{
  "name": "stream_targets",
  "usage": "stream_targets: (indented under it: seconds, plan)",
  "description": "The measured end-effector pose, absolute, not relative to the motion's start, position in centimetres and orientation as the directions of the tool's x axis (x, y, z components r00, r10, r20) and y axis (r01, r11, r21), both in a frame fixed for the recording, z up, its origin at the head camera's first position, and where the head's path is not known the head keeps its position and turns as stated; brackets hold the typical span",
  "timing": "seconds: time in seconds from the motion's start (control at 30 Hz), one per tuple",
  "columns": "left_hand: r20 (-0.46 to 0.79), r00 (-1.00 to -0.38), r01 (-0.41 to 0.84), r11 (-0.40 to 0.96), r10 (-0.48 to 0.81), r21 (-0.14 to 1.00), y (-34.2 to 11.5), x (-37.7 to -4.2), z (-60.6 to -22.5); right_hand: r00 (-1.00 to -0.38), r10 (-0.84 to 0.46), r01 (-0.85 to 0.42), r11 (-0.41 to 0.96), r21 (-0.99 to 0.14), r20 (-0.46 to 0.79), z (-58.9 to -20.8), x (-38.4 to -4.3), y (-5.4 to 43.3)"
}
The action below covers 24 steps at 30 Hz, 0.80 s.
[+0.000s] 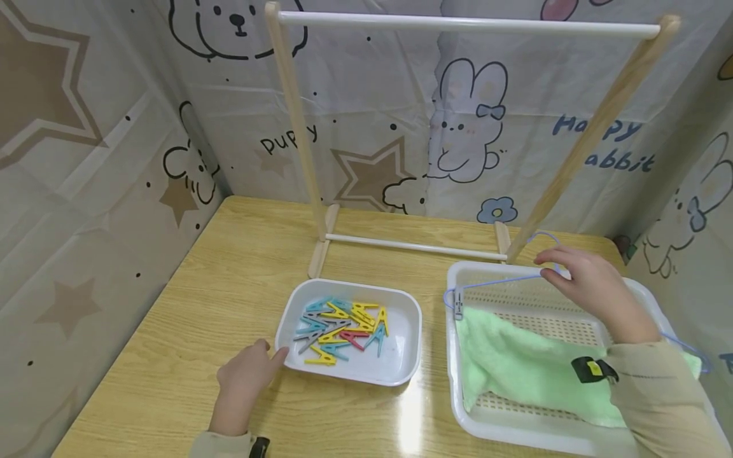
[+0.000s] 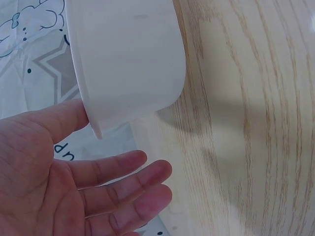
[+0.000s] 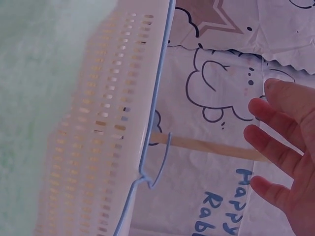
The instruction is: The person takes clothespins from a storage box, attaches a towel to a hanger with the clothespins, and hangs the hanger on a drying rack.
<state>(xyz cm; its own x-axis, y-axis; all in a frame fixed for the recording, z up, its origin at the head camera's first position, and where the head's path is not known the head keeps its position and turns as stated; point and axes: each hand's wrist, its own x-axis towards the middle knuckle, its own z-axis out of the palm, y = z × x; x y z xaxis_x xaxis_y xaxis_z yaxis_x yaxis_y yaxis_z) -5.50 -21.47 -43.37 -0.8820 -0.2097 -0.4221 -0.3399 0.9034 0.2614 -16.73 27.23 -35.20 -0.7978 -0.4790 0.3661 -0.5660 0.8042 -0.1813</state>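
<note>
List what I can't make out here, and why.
Head: part of the hanger, behind the right hand.
Head: part of the towel, behind the right sleeve.
Left wrist: the pegs, behind the wall of the tray.
Left wrist: left hand, little finger mostly cut off by the bottom edge.

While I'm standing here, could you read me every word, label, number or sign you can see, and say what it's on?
"Pup…y": back sheet, partly behind the rack's left post.
"Happy Rabbit": same sheet, pieced together from the head and right wrist views.
Blue mark on the right-hand sheet: cut off, unreadable.
Grey clip: any marking is too small to read.
</note>
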Motion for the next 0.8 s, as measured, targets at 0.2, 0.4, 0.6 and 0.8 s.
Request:
stream_targets:
  seconds: [0.2,0.4,0.6,0.8]
  plan:
    - [-0.415,-0.885,-0.341,0.900,-0.210,0.272,-21.4,-5.4,-43.2,-0.787,-0.497,-0.580,0.797,-0.166,0.365,-34.7,-16.9,26.4]
    - [-0.416,-0.885,-0.346,0.894,-0.209,0.285,-21.4,-5.4,-43.3,-0.764,-0.531,-0.612,0.777,-0.148,0.367,-34.3,-16.9,25.6]
    - [-0.426,-0.879,-0.357,0.887,-0.212,0.294,-21.5,-5.4,-43.5,-0.748,-0.555,-0.633,0.762,-0.137,0.364,-33.7,-16.8,24.8]
    - [-0.437,-0.872,-0.369,0.883,-0.221,0.290,-21.5,-5.3,-43.5,-0.716,-0.588,-0.668,0.734,-0.124,0.376,-33.1,-16.7,24.1]
